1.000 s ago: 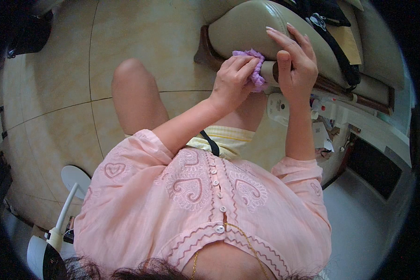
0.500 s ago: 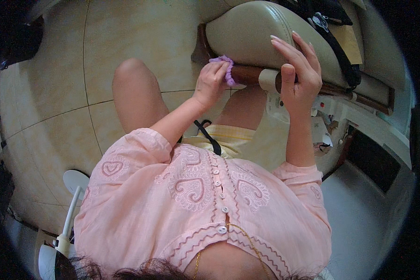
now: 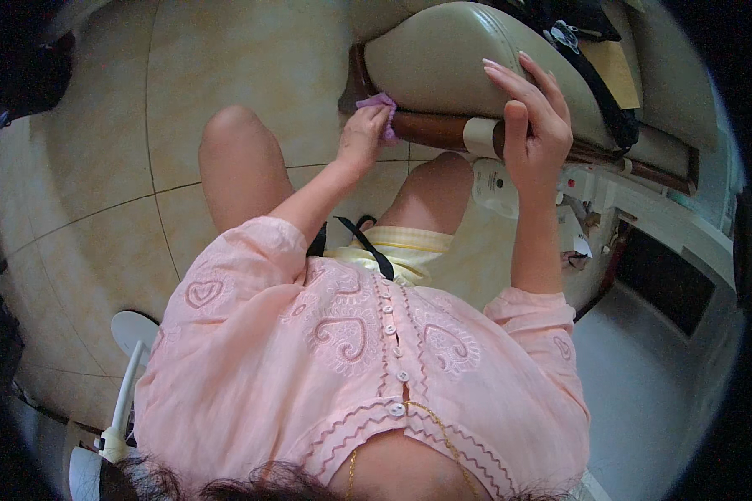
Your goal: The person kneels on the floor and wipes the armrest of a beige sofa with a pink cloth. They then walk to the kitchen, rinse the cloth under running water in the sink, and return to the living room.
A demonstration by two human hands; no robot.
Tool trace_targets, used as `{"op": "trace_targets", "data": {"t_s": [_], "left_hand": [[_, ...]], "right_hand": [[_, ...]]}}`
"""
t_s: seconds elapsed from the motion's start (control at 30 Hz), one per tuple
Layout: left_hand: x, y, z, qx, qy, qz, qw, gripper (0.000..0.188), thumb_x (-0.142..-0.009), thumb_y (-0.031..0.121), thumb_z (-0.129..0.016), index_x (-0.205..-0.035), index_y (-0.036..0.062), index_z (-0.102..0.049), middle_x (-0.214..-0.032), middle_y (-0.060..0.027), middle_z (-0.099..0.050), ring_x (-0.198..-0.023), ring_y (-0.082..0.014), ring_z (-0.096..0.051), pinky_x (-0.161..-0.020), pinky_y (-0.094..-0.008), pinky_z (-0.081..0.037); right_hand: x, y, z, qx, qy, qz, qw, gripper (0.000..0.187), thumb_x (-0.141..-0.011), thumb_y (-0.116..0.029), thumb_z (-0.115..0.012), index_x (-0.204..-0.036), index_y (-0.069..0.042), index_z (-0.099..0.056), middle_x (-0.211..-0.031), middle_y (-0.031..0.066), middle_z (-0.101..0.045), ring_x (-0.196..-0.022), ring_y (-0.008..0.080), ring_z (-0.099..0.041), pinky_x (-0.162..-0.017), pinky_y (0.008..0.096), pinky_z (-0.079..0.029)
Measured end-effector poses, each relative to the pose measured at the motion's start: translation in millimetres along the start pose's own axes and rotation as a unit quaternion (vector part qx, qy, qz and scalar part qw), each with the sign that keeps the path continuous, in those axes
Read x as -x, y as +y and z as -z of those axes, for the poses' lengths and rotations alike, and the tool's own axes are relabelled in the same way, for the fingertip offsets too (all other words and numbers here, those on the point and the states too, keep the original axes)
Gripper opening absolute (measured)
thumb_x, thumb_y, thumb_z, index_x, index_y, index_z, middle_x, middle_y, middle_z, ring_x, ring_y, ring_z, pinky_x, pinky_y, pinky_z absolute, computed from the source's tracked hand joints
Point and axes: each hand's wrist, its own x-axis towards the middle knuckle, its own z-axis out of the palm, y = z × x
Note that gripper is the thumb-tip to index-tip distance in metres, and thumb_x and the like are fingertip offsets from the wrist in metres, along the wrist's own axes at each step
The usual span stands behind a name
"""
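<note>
Flooring (image 3: 83,167) of glossy beige square tiles is spreading under the person's bare knees. A rounded beige padded seat (image 3: 434,63) is bulging above it, and a dark-brown wooden rail (image 3: 430,127) is running along the seat's near edge. The bare right hand (image 3: 541,129) is standing open in front of the rail, its fingers loosely spreading and gripping nothing (whether its back is touching the wood, I cannot tell). The bare left hand (image 3: 362,138) is gripping, with bent fingers, a crumpled purple fabric cloth (image 3: 379,99), which is lying against the rail's left end.
</note>
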Motion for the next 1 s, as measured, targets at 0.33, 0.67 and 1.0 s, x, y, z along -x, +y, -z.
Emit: {"op": "trace_targets", "data": {"t_s": [0.33, 0.67, 1.0], "left_hand": [[-28, 108, 64, 0.066, 0.099, -0.033, 0.992, 0.051, -0.059, 0.019, -0.073, -0.104, 0.0031, -0.058, -0.099, -0.0121, -0.060, -0.095, -0.0307, -0.055, -0.083, -0.0390, -0.046], [-20, 112, 79, 0.092, 0.092, -0.030, 0.991, 0.044, -0.061, 0.007, -0.066, -0.104, 0.0018, -0.058, -0.100, -0.0134, -0.059, -0.093, -0.0317, -0.057, -0.083, -0.0396, -0.047], [-20, 124, 101, 0.134, -0.055, 0.178, 0.973, 0.041, -0.072, -0.001, -0.059, -0.113, 0.0018, -0.055, -0.105, -0.0146, -0.060, -0.093, -0.0286, -0.060, -0.081, -0.0344, -0.048]], "right_hand": [[-5, -8, -10, 0.000, -0.004, 0.015, 1.000, 0.039, -0.090, -0.046, -0.041, -0.106, -0.019, -0.064, -0.109, 0.0005, -0.063, -0.114, 0.0261, -0.050, -0.100, 0.0454, -0.031], [-10, -31, -1, -0.009, -0.112, -0.023, 0.993, 0.055, -0.090, -0.055, -0.030, -0.112, -0.015, -0.060, -0.119, 0.0008, -0.058, -0.121, 0.0266, -0.044, -0.105, 0.0453, -0.023], [-14, -46, 23, 0.037, -0.195, -0.062, 0.978, 0.038, -0.090, -0.037, -0.039, -0.110, -0.011, -0.057, -0.117, 0.0033, -0.056, -0.124, 0.0276, -0.036, -0.106, 0.0500, -0.019]]}}
